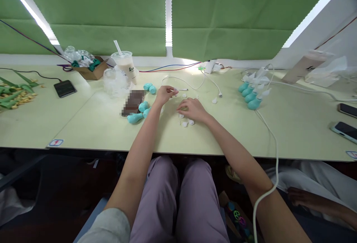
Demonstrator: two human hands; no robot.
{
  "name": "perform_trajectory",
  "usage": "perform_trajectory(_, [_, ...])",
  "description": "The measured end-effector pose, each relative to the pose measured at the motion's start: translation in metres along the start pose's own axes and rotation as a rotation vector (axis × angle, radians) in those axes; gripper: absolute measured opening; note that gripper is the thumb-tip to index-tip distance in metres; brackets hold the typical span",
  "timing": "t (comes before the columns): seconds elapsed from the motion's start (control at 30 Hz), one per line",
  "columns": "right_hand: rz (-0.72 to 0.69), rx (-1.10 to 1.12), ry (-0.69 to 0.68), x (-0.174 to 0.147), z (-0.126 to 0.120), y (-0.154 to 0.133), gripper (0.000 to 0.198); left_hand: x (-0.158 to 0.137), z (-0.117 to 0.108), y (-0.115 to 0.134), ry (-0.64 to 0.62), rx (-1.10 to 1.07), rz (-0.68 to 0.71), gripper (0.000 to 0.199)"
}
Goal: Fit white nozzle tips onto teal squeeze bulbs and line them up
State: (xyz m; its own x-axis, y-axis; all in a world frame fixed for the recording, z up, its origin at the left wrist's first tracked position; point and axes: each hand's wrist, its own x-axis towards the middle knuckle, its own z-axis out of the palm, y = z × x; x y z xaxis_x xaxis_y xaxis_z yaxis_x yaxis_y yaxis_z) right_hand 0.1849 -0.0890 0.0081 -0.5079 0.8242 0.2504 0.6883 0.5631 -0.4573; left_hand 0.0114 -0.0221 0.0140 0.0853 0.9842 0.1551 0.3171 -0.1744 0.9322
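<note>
My left hand (165, 95) is closed in a pinch above the table, and a small white piece (175, 90) shows at its fingertips. My right hand (194, 109) reaches low over the tabletop with its fingers bent and tips drawn together; anything between them is too small to name. Just below it lie small white petal-like pieces (185, 124), several of them loose. Another white piece (214, 101) rests to the right. Beside my left forearm are turquoise bulb-shaped parts (135, 118), some next to a dark flat object (133, 102) that is partly blurred out.
Several turquoise bulbs with white tops (254, 104) stand in a row at right. A white cable (275, 142) runs from there across my right forearm. Behind my hands lie a charging cable (220, 94), a drink cup (125, 66) and a cardboard box (92, 72). Phones (346, 130) lie far right, near another person's hand (299, 197).
</note>
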Motion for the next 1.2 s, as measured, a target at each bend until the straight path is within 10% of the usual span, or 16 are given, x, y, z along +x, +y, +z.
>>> perform_trajectory(0.83, [0.273,-0.148,0.012,-0.002,0.006,-0.024,0.009,0.01,0.004,-0.01,0.054,-0.076,0.023,0.024])
perform_trajectory(1.2, [0.265,0.541,0.669,0.007,-0.023,0.02,0.013,-0.015,0.021,0.015,-0.332,-0.174,0.052,0.043])
